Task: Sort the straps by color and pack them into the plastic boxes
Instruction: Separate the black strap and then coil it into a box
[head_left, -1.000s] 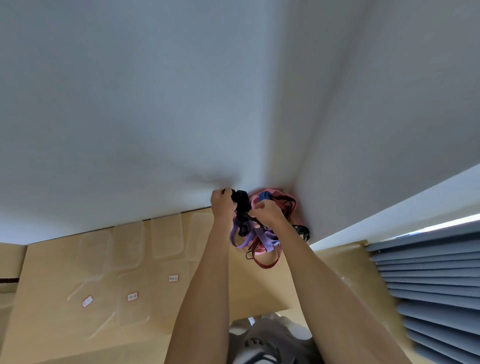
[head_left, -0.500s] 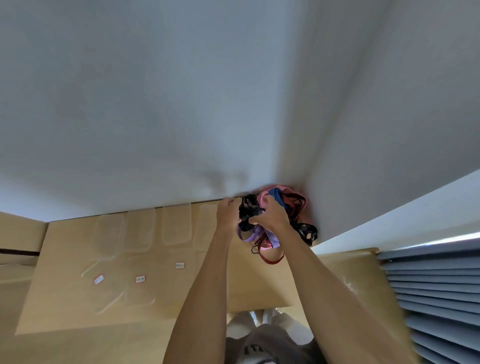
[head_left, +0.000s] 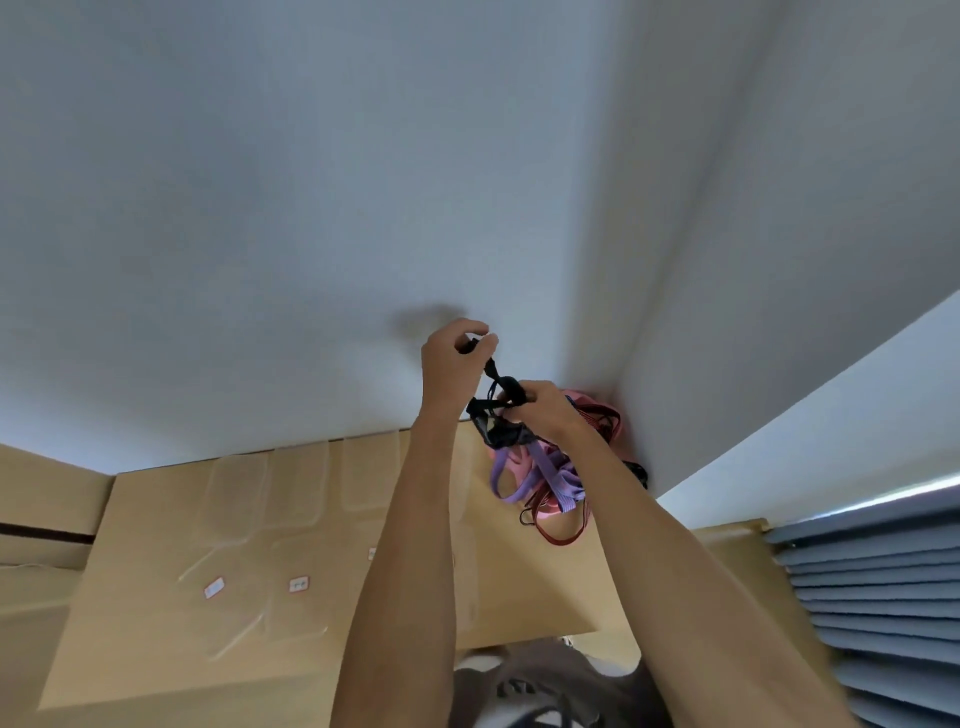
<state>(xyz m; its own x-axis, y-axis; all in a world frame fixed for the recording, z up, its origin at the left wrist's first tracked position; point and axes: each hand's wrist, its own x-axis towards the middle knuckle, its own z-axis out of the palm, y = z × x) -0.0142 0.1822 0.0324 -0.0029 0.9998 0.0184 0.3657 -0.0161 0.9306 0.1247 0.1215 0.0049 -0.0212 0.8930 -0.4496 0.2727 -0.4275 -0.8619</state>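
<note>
A tangled pile of straps (head_left: 566, 467) in purple, pink, red and black lies at the table's far right corner against the wall. My left hand (head_left: 452, 358) is raised above it and pinches one end of a black strap (head_left: 498, 410). My right hand (head_left: 540, 410) grips the same black strap lower down, just over the pile. The strap runs taut between the two hands. Several clear plastic boxes (head_left: 306, 478) stand in a row along the far edge of the table, left of the pile.
The wooden table (head_left: 156, 623) carries clear lids with small red-edged labels (head_left: 298, 584) near its middle. White walls meet in a corner behind the pile. Grey-blue blinds (head_left: 872, 597) fill the lower right. My lap shows at the bottom.
My left hand has risen and drawn the black strap up out of the pile. My right hand has stayed by the pile, holding the strap's lower part.
</note>
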